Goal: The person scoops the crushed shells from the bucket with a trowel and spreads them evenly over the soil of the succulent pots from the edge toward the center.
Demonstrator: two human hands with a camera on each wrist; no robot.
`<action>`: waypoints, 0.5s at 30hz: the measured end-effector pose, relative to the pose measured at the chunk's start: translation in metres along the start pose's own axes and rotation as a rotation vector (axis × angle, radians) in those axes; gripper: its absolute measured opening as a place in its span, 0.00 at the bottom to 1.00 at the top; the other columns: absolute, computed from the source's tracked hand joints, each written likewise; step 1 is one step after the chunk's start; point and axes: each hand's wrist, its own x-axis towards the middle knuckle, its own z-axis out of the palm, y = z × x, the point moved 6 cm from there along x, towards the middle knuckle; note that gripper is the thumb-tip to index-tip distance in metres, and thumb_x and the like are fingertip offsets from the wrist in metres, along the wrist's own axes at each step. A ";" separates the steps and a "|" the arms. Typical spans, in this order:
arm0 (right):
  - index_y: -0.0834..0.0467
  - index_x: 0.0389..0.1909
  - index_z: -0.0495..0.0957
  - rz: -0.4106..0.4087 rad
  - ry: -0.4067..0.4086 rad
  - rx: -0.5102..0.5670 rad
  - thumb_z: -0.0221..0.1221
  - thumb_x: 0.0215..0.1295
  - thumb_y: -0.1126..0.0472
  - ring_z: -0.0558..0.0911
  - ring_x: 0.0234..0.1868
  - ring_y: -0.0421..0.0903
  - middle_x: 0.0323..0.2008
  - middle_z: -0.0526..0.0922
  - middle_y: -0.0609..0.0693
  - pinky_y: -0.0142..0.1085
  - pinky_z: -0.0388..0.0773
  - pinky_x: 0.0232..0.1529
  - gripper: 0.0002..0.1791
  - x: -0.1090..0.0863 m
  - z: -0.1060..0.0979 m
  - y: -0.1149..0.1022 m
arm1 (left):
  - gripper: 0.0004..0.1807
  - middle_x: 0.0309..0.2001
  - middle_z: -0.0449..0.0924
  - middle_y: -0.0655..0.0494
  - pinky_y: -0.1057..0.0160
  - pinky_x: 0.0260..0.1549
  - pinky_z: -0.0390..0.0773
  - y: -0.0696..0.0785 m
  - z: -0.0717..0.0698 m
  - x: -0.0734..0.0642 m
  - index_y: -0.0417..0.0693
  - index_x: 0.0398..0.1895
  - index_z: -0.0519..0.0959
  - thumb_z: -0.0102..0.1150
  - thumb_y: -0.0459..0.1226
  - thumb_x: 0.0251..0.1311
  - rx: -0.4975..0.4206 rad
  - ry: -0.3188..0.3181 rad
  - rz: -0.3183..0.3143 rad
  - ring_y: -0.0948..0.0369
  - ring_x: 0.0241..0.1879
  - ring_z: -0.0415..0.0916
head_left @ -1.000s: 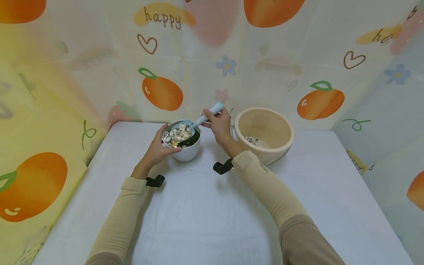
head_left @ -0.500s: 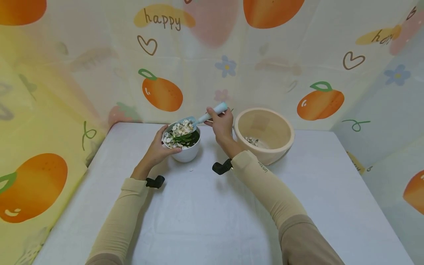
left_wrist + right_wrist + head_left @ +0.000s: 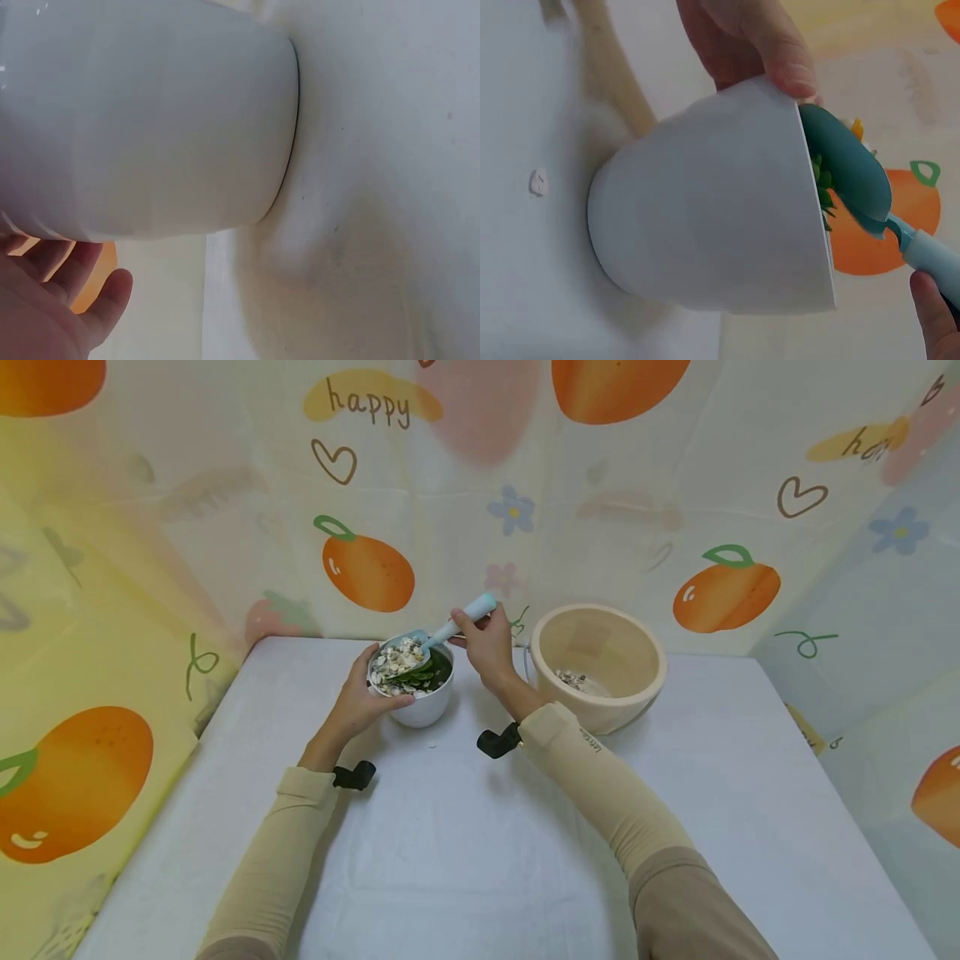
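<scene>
A white flowerpot [image 3: 420,712] stands on the table near the back. My left hand [image 3: 358,697] holds it at the left side, with the thumb lying along the front of the rim. In the pot are a green-leaved plant [image 3: 412,677] and pale stones. My right hand [image 3: 489,647] grips the handle of a light blue garden scoop [image 3: 461,620], tilted down to the left over the pot. Pale stone chips [image 3: 401,653] lie on its blade. In the right wrist view the scoop's blade [image 3: 847,165] is at the pot's mouth, close beside the leaves.
Right of my right hand stands a large beige pot [image 3: 630,706], with a few stone chips [image 3: 572,679] at its bottom. A single white chip [image 3: 538,182] lies on the white-covered table [image 3: 450,860]. A printed cloth [image 3: 600,527] hangs behind the table's back edge.
My right hand lifted the scoop slightly to the right, then brought it back left and lower. More green leaves show in the pot than one second ago. My left hand stayed on the pot.
</scene>
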 end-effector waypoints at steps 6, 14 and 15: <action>0.68 0.53 0.63 -0.017 0.005 -0.008 0.57 0.69 0.64 0.82 0.51 0.61 0.48 0.79 0.67 0.38 0.84 0.44 0.19 -0.001 0.004 0.003 | 0.63 0.76 0.46 0.40 0.40 0.72 0.50 0.001 0.001 -0.001 0.48 0.78 0.41 0.75 0.49 0.47 0.045 0.012 0.003 0.45 0.75 0.47; 0.69 0.55 0.63 -0.025 -0.030 -0.017 0.57 0.69 0.65 0.82 0.52 0.62 0.48 0.78 0.67 0.40 0.84 0.47 0.19 -0.001 0.006 0.001 | 0.63 0.76 0.45 0.40 0.37 0.70 0.50 0.002 -0.010 0.002 0.48 0.79 0.40 0.73 0.51 0.48 0.112 -0.110 0.021 0.44 0.75 0.46; 0.69 0.55 0.63 -0.029 -0.033 -0.021 0.57 0.69 0.65 0.82 0.52 0.62 0.48 0.78 0.67 0.41 0.83 0.48 0.19 -0.001 0.006 0.001 | 0.62 0.76 0.45 0.40 0.37 0.70 0.50 0.002 -0.011 0.003 0.48 0.78 0.41 0.73 0.50 0.48 0.104 -0.125 0.027 0.44 0.75 0.46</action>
